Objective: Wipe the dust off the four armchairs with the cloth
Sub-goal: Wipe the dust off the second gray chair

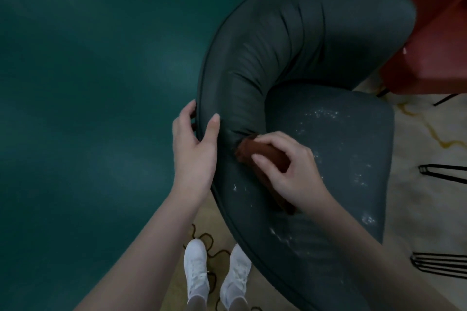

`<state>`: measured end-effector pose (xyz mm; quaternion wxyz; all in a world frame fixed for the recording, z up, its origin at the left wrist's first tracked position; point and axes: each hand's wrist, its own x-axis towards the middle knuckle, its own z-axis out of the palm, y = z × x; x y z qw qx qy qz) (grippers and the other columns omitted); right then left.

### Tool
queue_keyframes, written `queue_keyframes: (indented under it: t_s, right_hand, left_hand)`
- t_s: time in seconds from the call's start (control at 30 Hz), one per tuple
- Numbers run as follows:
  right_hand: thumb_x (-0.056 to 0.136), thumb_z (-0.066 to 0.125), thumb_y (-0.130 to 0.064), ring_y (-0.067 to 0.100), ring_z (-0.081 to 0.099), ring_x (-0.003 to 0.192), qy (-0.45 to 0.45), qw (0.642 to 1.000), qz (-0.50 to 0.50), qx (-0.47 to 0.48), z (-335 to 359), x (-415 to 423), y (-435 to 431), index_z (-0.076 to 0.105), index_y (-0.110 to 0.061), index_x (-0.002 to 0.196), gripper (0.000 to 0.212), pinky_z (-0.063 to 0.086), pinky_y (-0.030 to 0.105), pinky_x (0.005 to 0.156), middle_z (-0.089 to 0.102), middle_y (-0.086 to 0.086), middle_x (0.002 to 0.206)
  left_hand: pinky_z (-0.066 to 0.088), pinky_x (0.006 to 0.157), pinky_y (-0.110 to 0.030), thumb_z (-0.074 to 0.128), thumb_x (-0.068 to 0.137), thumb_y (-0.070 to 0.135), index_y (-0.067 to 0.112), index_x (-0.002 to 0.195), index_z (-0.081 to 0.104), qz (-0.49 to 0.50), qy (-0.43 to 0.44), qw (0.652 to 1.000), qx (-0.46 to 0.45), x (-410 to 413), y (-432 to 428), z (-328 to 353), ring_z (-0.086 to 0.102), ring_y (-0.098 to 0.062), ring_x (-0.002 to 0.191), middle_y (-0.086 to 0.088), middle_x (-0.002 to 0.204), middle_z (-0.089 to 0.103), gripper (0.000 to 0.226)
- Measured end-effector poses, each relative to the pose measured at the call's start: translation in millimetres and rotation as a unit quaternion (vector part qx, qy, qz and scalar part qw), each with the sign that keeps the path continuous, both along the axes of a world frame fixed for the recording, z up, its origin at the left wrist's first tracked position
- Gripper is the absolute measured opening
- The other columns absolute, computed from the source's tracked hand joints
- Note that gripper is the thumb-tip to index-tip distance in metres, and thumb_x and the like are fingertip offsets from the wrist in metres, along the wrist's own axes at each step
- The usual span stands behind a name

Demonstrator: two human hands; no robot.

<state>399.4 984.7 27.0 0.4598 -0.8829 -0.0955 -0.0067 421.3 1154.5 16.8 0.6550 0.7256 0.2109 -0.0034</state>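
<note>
Head view: what did it show?

– A dark armchair [290,40], seen from above. It stood half on a green floor [88,83] and half on a pale rug [429,159].

– Where was the cloth?

– The brown cloth [265,154] lay on the seat, right where the seat met the puffy back. The right hand [290,166] was on top of it, with its fingers curled round the cloth and pressing it down.

– And the other hand?

– The left hand [194,144] held the back of the armchair at its near end. Its thumb lay on the puffy top and its fingers were bent round the outer edge.

– Was there dust?

– Yes. White dust [321,113] was dotted over the seat, beside the cloth and nearer the front.

– Anything else?

– A red chair [434,40] stood just behind the armchair, at the top right. Thin black legs [444,171] showed on the rug at the right edge. Two white shoes [194,267] stood at the bottom, close to the armchair.
</note>
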Motion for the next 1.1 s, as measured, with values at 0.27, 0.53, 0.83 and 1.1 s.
queue_keyframes:
  t_s: [0.27,0.53,0.83,1.1]
  right_hand:
    - [0.089,0.065,-0.01,0.001,0.058,0.094,-0.004,0.998,-0.052,0.043,-17.8,14.1,4.8,0.068,-0.006,0.1,0.012,0.04,0.009,0.084,0.064,0.0,0.099]
    - [0.094,0.06,-0.017,0.008,0.061,0.101,0.088,0.982,-0.092,0.139,-57.8,19.3,-32.7,0.066,-0.015,0.106,0.014,0.047,0.022,0.09,0.067,-0.002,0.104]
    - [0.098,0.058,-0.01,0.01,0.063,0.091,0.309,0.909,-0.145,0.24,-164.2,32.0,-44.8,0.065,-0.013,0.102,0.009,0.051,0.019,0.083,0.07,-0.001,0.096]
    - [0.098,0.06,-0.016,0.018,0.064,0.097,0.418,0.869,-0.142,0.224,-239.6,42.7,-37.6,0.063,-0.015,0.101,0.004,0.053,0.026,0.083,0.069,0.002,0.1]
  left_hand:
    - [0.028,0.102,-0.012,0.064,0.093,0.037,0.021,0.148,0.036,0.013,0.009,0.997,0.081,8.0,-15.8,5.3,0.038,0.004,0.121,0.014,0.136,0.038,0.064]
    - [0.036,0.111,-0.023,0.069,0.091,0.031,0.019,0.144,0.043,0.04,-0.006,0.99,0.138,7.7,-18.3,-0.5,0.046,-0.005,0.128,0.007,0.14,0.049,0.061]
    - [0.04,0.111,-0.033,0.068,0.092,0.037,0.025,0.144,0.044,0.047,-0.006,0.985,0.166,5.8,-18.7,-3.1,0.049,-0.001,0.127,0.013,0.139,0.051,0.058]
    - [0.044,0.107,-0.031,0.069,0.089,0.039,0.03,0.141,0.048,0.063,-0.015,0.979,0.194,5.6,-19.7,-6.7,0.054,0.001,0.121,0.016,0.135,0.055,0.056]
